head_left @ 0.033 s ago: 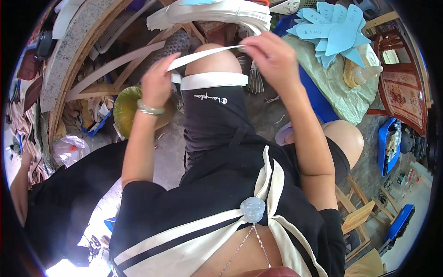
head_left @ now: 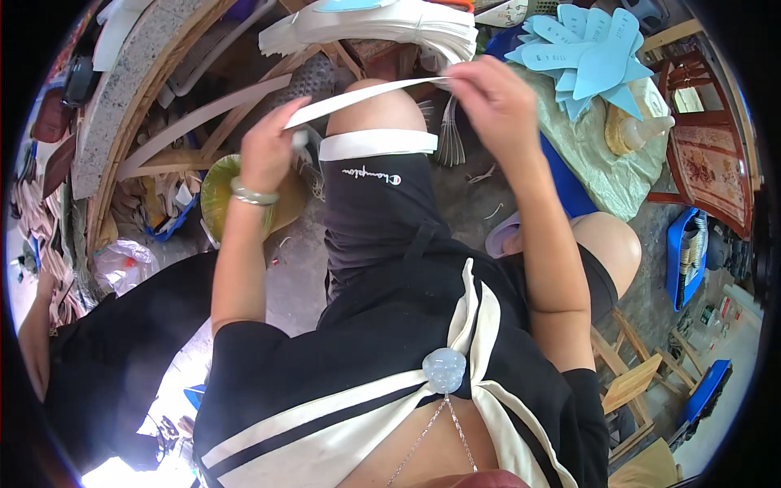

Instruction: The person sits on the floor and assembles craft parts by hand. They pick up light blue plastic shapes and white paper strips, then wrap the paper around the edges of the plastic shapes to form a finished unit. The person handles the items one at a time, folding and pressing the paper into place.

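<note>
Harsh glare [head_left: 118, 473] bleaches the lower left edge.

White strip [head_left: 356, 95] (curved) between hands [head_left: 498, 107]

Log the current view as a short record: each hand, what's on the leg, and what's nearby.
Left hand: grips a long, flat white strip
Right hand: pinches the same strip farther right
Strip position: stretched over the bare knee
On leg: flat white band across the black fabric shorts
Far side: bundled long white strips
Upper right: light-blue flat cutouts, loosely fanned
</note>
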Action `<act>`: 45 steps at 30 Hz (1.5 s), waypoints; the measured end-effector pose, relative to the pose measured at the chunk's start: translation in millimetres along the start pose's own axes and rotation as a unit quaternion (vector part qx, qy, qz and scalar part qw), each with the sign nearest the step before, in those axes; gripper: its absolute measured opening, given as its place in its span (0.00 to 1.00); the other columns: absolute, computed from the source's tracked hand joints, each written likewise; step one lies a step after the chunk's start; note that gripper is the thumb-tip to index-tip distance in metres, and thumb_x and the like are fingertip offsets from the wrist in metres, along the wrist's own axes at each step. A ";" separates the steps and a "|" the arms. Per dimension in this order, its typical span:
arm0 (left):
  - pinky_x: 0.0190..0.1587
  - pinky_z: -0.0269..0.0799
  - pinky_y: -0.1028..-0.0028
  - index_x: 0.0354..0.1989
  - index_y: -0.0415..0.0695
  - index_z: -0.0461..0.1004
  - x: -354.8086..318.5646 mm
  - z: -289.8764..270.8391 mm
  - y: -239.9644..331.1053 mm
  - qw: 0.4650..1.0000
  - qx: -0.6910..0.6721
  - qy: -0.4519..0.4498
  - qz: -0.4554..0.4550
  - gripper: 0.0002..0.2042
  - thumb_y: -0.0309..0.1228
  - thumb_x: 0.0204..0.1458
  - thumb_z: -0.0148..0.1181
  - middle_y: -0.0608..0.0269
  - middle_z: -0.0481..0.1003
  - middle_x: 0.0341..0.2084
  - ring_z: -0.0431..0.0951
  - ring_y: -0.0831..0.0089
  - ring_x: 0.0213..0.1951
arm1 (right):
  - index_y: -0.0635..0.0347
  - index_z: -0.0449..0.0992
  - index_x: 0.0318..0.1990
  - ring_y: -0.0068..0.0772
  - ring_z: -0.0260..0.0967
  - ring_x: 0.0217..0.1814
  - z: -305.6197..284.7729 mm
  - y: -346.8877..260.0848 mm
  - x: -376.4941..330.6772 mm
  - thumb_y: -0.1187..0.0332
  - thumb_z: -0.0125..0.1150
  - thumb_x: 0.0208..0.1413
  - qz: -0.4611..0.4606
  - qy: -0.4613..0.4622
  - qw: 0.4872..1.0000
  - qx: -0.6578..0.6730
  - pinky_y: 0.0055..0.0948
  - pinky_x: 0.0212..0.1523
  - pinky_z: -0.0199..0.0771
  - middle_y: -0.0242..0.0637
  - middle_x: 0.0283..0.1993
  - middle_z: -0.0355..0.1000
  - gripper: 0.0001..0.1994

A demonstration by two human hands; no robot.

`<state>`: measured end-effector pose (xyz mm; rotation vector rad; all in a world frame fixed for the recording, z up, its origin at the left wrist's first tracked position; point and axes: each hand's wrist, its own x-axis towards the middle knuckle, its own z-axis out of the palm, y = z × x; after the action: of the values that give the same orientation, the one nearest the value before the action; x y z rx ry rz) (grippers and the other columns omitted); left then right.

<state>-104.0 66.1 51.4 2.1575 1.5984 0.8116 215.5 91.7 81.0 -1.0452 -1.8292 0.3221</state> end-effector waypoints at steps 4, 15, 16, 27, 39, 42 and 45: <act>0.31 0.67 0.84 0.54 0.43 0.71 12.4 -43.1 16.9 0.950 -0.236 -0.165 -0.124 0.14 0.25 0.61 0.44 0.67 0.76 0.28 0.69 0.84 0.24 | 0.63 0.79 0.38 0.18 0.70 0.30 -64.9 3.9 -20.3 0.74 0.63 0.51 0.294 -0.077 0.952 0.039 0.20 0.32 0.69 0.29 0.31 0.74 0.07; 0.25 0.69 0.66 0.38 0.48 0.71 85.1 98.5 180.8 0.894 0.026 -0.273 0.354 0.05 0.32 0.54 0.57 0.59 0.74 0.19 0.77 0.61 0.23 | 0.59 0.74 0.53 0.25 0.75 0.35 -95.4 -4.0 -78.9 0.72 0.59 0.55 0.343 -0.244 0.898 0.129 0.26 0.41 0.73 0.33 0.36 0.79 0.17; 0.25 0.70 0.68 0.40 0.46 0.71 102.0 107.6 191.3 0.907 -0.091 -0.311 0.271 0.07 0.32 0.55 0.57 0.60 0.74 0.19 0.76 0.63 0.22 | 0.57 0.76 0.50 0.21 0.72 0.31 -98.8 10.0 -90.9 0.71 0.54 0.58 0.430 -0.171 0.850 0.253 0.24 0.36 0.72 0.29 0.34 0.78 0.13; 0.55 0.65 0.59 0.59 0.43 0.62 192.4 262.7 246.4 0.955 0.075 -0.022 0.287 0.40 0.53 0.41 0.67 0.48 0.65 0.54 0.67 0.51 0.54 | 0.64 0.75 0.45 0.24 0.74 0.32 -203.6 81.9 -69.8 0.69 0.51 0.62 0.456 0.106 0.848 0.248 0.24 0.38 0.74 0.36 0.37 0.77 0.10; 0.37 0.74 0.57 0.40 0.36 0.71 223.1 259.2 238.1 0.974 -0.150 -0.071 0.155 0.12 0.31 0.58 0.45 0.44 0.77 0.33 0.79 0.50 0.33 | 0.65 0.72 0.53 0.23 0.71 0.42 -190.3 155.2 -25.0 0.67 0.51 0.63 0.334 0.192 0.877 0.289 0.26 0.47 0.72 0.36 0.45 0.75 0.15; 0.38 0.77 0.65 0.47 0.35 0.69 220.7 229.5 238.9 0.836 -0.531 -0.134 -0.034 0.13 0.29 0.61 0.41 0.49 0.78 0.40 0.81 0.58 0.37 | 0.61 0.77 0.45 0.29 0.73 0.44 -190.0 138.4 -26.3 0.71 0.55 0.59 0.272 0.153 0.950 -0.002 0.27 0.45 0.73 0.35 0.51 0.74 0.09; 0.43 0.79 0.69 0.53 0.34 0.65 189.8 173.1 246.1 0.782 -0.595 -0.181 -0.030 0.15 0.28 0.62 0.39 0.52 0.74 0.46 0.80 0.62 0.44 | 0.61 0.79 0.40 0.39 0.74 0.50 -176.9 105.2 -33.6 0.76 0.60 0.52 -0.025 0.127 0.971 -0.199 0.30 0.47 0.75 0.39 0.58 0.69 0.08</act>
<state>228.7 180.5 104.0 1.1802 0.5846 0.9273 424.0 90.1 83.6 -1.2455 -1.7183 -0.2128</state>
